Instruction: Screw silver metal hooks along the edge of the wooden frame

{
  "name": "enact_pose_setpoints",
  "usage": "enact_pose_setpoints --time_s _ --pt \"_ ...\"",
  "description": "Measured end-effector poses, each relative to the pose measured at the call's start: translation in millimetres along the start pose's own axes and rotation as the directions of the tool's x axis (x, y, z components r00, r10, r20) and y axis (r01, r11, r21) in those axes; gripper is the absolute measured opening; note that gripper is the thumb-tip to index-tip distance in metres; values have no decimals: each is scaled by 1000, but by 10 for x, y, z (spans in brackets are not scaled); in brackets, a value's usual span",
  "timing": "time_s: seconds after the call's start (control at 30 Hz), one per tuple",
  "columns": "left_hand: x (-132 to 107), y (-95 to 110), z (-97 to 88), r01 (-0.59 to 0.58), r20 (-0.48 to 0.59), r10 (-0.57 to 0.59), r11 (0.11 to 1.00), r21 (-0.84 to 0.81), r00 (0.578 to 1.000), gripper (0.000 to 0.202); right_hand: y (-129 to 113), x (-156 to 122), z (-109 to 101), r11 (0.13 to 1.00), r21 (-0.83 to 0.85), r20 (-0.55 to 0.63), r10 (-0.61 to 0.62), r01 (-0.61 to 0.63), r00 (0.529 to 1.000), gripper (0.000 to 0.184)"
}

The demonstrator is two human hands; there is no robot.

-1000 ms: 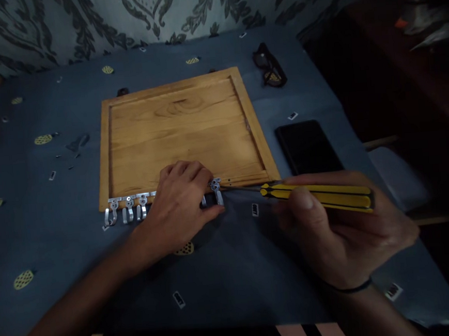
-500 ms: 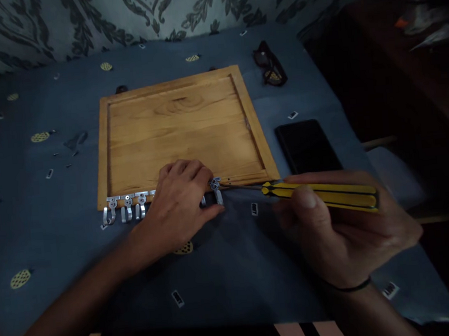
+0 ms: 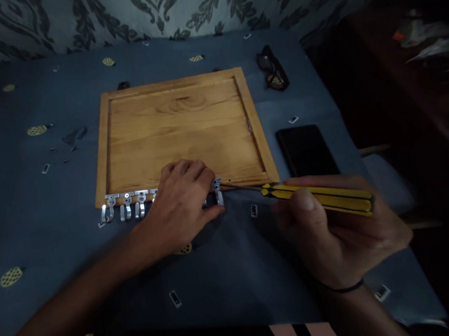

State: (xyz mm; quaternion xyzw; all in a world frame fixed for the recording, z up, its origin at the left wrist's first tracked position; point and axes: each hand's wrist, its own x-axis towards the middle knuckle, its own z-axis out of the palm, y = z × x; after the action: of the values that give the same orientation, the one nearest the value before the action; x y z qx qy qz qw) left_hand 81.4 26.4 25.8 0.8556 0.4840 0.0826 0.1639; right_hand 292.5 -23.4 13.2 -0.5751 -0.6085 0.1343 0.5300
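A wooden board with a raised frame [image 3: 183, 132] lies flat on a blue cloth. Along its near edge runs a metal hook rail [image 3: 126, 197] with several silver hooks. My left hand [image 3: 183, 205] is closed over the rail's middle and right part, fingers curled on the board's edge and thumb below by the last hook [image 3: 219, 193]; it hides some of the hooks. In my right hand [image 3: 342, 236] is a yellow-and-black screwdriver [image 3: 320, 197], held nearly level. Its thin shaft points left, with the tip at the rail's right end; whether it sits in a screw I cannot tell.
Right of the board lie a black phone [image 3: 307, 150] and, farther back, dark-framed glasses [image 3: 272, 68]. Small dark pieces [image 3: 66, 161] and a crumpled clear scrap [image 3: 74, 135] rest on the cloth to the left. A patterned curtain-like fabric [image 3: 158, 12] borders the back.
The view has shifted slightly. Both hands keep nearly the same places, with the screwdriver tip still at the rail's right end.
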Motion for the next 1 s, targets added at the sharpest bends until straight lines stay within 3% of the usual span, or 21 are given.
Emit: enact_pose_setpoints --time_s 0.4,0.6,1.0 --pt "17 31 -37 23 50 -23 1000 6 998 30 -8 -8 31 1000 23 10 -3 2 1000 8" --pt "11 22 -12 5 17 -5 1000 10 1000 31 -8 -14 4 998 -51 16 23 -22 1000 11" --pt "-7 -8 6 -25 -10 25 1000 6 1000 25 -24 -7 0 999 -28 14 15 -14 1000 10"
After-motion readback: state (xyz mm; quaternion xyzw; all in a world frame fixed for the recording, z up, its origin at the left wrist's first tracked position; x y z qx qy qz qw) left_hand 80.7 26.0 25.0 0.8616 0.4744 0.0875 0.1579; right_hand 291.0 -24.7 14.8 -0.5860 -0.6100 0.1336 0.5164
